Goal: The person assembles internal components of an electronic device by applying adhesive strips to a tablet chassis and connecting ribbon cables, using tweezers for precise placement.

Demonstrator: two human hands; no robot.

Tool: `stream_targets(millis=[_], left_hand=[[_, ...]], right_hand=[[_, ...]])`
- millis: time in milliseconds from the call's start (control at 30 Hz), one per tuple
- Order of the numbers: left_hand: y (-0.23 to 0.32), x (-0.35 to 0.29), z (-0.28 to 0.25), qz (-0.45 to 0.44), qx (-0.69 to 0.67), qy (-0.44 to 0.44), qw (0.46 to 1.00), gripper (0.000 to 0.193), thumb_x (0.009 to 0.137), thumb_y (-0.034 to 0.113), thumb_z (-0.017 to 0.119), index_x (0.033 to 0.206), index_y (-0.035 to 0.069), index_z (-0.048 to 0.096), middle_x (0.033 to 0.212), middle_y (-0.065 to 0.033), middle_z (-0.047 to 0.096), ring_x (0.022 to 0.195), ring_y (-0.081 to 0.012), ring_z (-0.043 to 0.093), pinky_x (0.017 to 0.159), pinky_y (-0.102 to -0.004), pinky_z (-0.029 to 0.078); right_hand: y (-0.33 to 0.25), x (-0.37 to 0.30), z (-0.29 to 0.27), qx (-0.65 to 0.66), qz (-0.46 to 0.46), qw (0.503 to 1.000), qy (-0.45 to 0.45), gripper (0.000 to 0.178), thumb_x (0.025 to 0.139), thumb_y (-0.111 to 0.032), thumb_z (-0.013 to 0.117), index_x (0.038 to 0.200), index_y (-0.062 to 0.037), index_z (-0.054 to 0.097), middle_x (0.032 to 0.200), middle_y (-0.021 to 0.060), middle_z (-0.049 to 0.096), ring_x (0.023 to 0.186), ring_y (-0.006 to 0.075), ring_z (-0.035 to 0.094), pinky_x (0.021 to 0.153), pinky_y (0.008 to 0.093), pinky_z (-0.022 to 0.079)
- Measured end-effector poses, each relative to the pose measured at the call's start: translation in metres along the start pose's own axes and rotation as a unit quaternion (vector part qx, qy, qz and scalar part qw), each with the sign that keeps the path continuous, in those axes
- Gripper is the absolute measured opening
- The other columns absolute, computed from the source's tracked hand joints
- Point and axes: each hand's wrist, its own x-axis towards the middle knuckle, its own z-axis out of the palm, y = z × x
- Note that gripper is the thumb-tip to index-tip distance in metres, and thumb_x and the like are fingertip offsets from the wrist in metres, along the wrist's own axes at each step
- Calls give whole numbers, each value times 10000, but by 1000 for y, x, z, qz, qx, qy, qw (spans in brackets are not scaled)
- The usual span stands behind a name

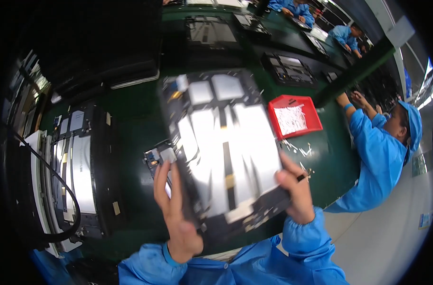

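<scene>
An opened tablet (pixel 221 156) with silver battery cells in a black frame is tilted in front of me, blurred by motion. My right hand (pixel 296 190) grips its lower right edge, thumb on the front. Along its lower left side is my left hand (pixel 176 213), with fingers stretched out and apart; whether they bear on the edge cannot be made out. Close to the left fingertips is a small dark part (pixel 153 159) with a grey square, partly hidden by the fingers and tablet.
A red bin (pixel 312 116) of white strips stands on the green table (pixel 333 164), with loose strips beside it. Another opened tablet (pixel 78 161) lies left, next to a black cable (pixel 66 185). More opened tablets (pixel 292 69) lie beyond. A co-worker (pixel 375 152) in blue sits right, near a green post (pixel 354 76).
</scene>
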Motion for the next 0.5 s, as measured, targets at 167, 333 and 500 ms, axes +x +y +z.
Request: stream_targets(millis=[167,333,500], left_hand=[[-42,47,-7,26,-10,69,997,843,877,678,138,1250,15,502,1376,-203,322,1316,-371,260,1078,-481,203],[-53,40,-23,69,28,106,992,755,887,651,235,1222,37,521,1302,-173,405,1254,-362,338,1044,-468,270],[-66,44,-21,75,59,78,992,705,891,630,312,1205,44,547,1295,-171,409,1254,-366,321,1028,-471,286]], right_hand=[[-62,91,16,-10,-105,994,-1,678,793,-254,663,1364,-9,392,1150,76,557,994,160,558,871,297,451],[-114,246,35,-4,-117,992,-50,387,822,-262,660,1137,-52,576,1021,28,616,847,115,583,755,283,470],[-114,362,59,-2,-113,981,-158,233,795,-219,687,969,-75,630,868,35,643,725,141,604,626,287,500]])
